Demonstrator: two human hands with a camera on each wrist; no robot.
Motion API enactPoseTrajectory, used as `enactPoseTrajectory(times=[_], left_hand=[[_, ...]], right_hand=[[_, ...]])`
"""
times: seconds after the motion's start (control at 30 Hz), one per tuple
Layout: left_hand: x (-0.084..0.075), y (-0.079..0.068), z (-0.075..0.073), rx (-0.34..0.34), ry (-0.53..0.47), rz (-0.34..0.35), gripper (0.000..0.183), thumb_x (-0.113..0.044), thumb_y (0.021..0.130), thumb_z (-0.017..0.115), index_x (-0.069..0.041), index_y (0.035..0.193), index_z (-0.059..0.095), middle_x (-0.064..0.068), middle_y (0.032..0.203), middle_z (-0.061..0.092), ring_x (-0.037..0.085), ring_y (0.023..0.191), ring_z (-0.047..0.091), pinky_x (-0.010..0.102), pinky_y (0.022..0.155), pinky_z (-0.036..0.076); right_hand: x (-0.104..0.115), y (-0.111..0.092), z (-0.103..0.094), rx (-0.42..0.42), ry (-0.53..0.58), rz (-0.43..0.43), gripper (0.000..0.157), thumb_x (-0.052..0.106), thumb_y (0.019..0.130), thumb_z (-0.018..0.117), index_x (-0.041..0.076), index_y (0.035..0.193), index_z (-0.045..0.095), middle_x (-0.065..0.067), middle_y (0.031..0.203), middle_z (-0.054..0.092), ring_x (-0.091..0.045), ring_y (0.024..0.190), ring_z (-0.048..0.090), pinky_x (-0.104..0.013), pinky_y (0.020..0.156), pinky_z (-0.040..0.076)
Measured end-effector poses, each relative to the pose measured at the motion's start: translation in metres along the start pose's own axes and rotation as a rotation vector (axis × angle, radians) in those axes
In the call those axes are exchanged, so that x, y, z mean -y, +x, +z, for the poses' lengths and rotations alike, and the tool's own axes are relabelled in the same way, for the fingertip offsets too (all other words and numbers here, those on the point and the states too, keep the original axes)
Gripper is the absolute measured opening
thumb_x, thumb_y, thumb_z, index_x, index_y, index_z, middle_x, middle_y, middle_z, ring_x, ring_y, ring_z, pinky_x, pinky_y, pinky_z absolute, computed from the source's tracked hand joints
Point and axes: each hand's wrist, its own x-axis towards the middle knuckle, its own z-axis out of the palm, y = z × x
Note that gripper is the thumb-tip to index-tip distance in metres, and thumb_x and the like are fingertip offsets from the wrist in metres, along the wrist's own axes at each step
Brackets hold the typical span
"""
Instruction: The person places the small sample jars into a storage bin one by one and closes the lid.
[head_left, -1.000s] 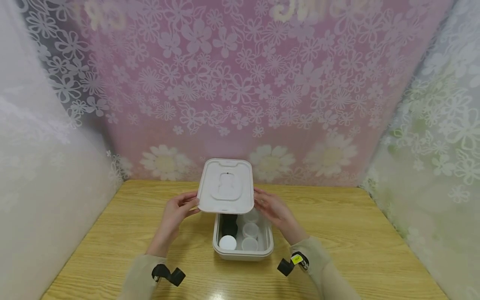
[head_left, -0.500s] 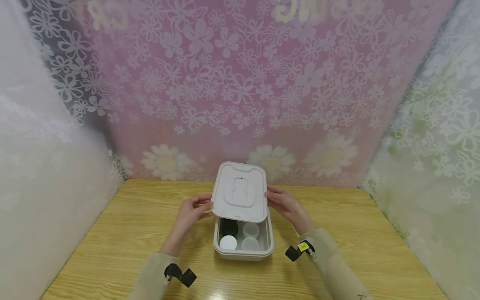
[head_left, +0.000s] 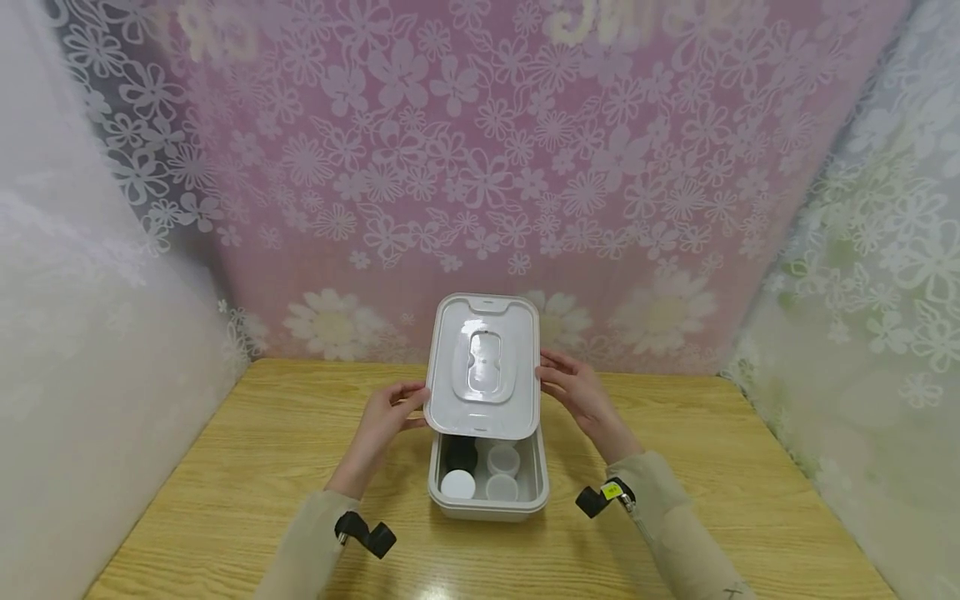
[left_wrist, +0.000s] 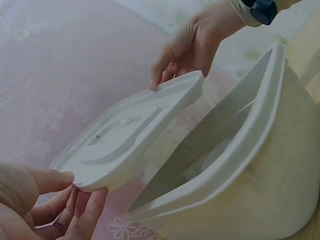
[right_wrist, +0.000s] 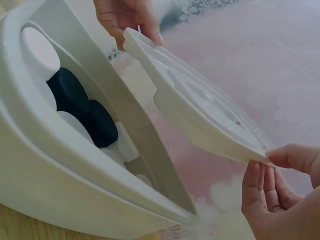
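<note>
A white rectangular lid (head_left: pixel 484 417) is held tilted above the far part of a white plastic box (head_left: pixel 487 510). My left hand (head_left: pixel 381 423) pinches the lid's left edge, thumb on top and fingers beneath, as the left wrist view shows. On the opposite edge my right hand (head_left: pixel 581 393) pinches it the same way. Inside the box's near half are a round white cap (head_left: pixel 457 484), a black round-topped container (head_left: pixel 461 455) and two translucent round containers, one of them a cup (head_left: pixel 502 487). The lid hides the box's far end in the head view.
The box stands on a wood-grain table (head_left: pixel 300 450). A pink flowered backdrop (head_left: pixel 465 167) rises behind the table, close beyond the lid. Pale flowered side sheets flank it left and right. Each sleeve carries a black wrist camera (head_left: pixel 365 533).
Both hands have carried the lid rightward, so it now lines up with the box. In the last half second its far edge has risen, tilting it more toward me.
</note>
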Motion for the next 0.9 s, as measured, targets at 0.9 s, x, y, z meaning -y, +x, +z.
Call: enactPoseTrajectory(times=[0.9], left_hand=[[-0.021, 0.021, 0.002, -0.028, 0.008, 0.079, 0.028, -0.013, 0.099, 0.067, 0.005, 0.121, 0.067, 0.016, 0.113, 0.066, 0.023, 0.100, 0.069, 0.044, 0.092, 0.057]], right_hand=[[0.009, -0.011, 0.000, -0.082, -0.145, -0.253, 0.040, 0.004, 0.094, 0.071, -0.008, 0.130, 0.058, 0.007, 0.108, 0.066, -0.009, 0.096, 0.067, -0.034, 0.092, 0.056]])
